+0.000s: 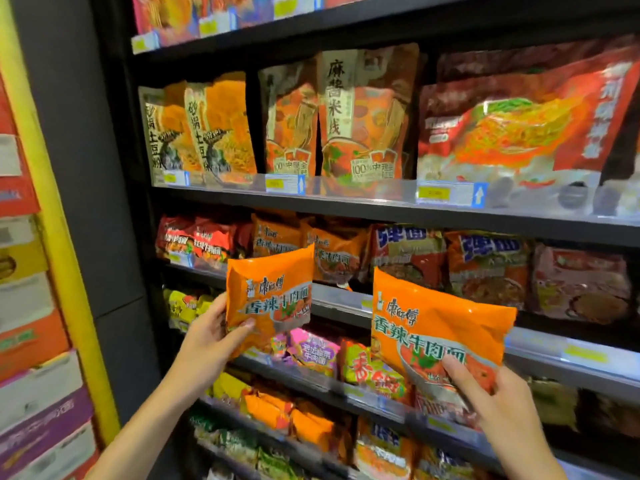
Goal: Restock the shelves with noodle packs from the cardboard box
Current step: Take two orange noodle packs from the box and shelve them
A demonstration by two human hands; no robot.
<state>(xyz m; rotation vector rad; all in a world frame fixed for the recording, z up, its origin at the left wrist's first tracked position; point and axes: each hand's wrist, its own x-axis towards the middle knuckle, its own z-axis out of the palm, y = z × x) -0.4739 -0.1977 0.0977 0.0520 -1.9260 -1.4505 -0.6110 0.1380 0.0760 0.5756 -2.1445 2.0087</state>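
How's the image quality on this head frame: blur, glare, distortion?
Head view: wide-angle bowing tilts the shelves; the top right red pack and shelf edge strip are smeared, with glare on the strip. Print on the two orange packs stays readable; both hands are evenly lit; lower shelves are dim.

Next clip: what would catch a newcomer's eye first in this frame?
Two bright orange noodle packs held up in front of the shelving: the left hand grips the left pack at its lower left corner, the right hand pinches the right pack at its lower edge. Behind them, matching orange packs already sit on the second shelf, between red packs and blue-lettered ones.
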